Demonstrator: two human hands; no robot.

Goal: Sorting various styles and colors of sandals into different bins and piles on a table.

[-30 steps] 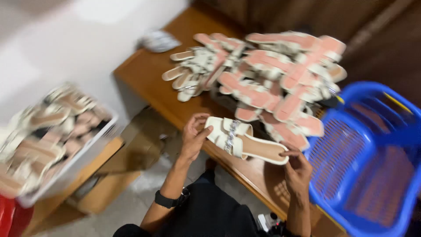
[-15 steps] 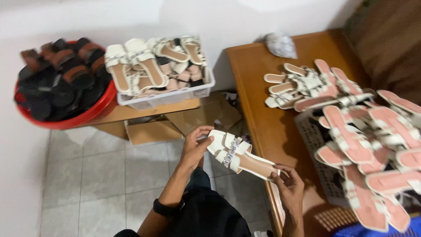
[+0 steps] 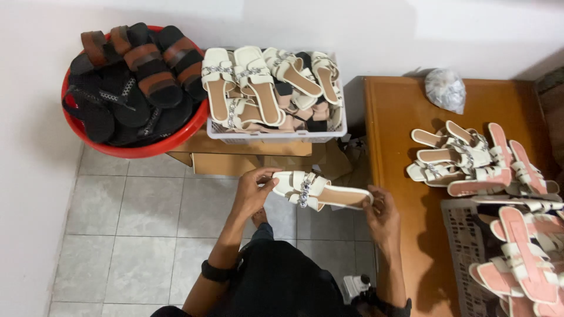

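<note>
From the head view, a cream sandal (image 3: 320, 191) is held level over the tiled floor (image 3: 141, 235), just off the left edge of the wooden table (image 3: 405, 117). Its toe end is pinched by the left hand (image 3: 254, 191), fingers closed on it with the thumb on top; its heel end is gripped by the right hand (image 3: 382, 214), fingers curled against the sole. A metal chain ornament is seen across the sandal's straps. Beyond it, a white basket (image 3: 273, 136) of cream sandals is set on cardboard boxes (image 3: 247, 155), touching a red tub (image 3: 132, 149) of dark sandals at its left. On the table, loose sandals (image 3: 464, 158) are piled along the right side, and a grey bag (image 3: 445, 89) lies near the far edge.
</note>
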